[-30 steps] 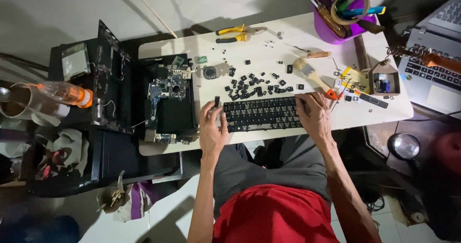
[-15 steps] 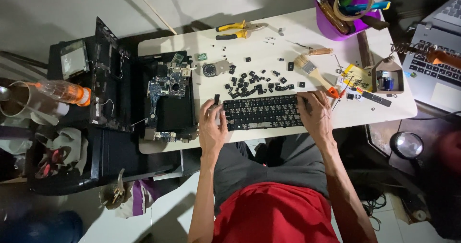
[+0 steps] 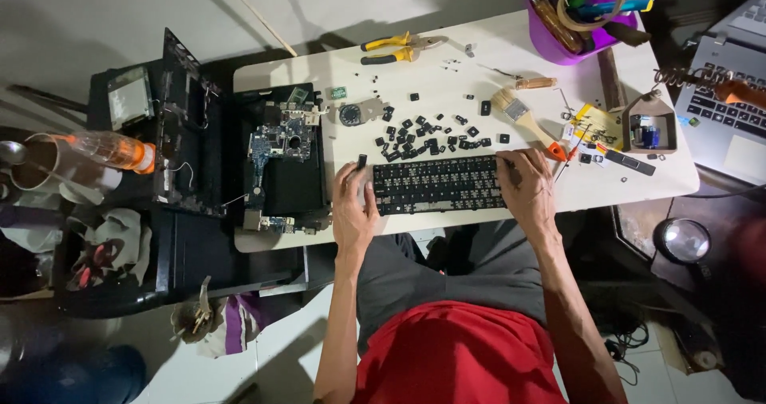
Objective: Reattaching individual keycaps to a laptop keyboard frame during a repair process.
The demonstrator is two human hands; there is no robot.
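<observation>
Head view: a black keyboard (image 3: 439,185), stripped of keycaps, is steadied at the white table's (image 3: 630,189) near edge by the left hand (image 3: 353,204) and right hand (image 3: 527,187), fingers curled on its ends; careful prying or refitting seems called for.

White rectangular surface (image 3: 495,69) standing under bright overhead light, pale wall (image 3: 159,5) running behind it, black side shelf (image 3: 183,252) sitting left, light tiled floor (image 3: 279,348) lying in dim shadow below.
</observation>
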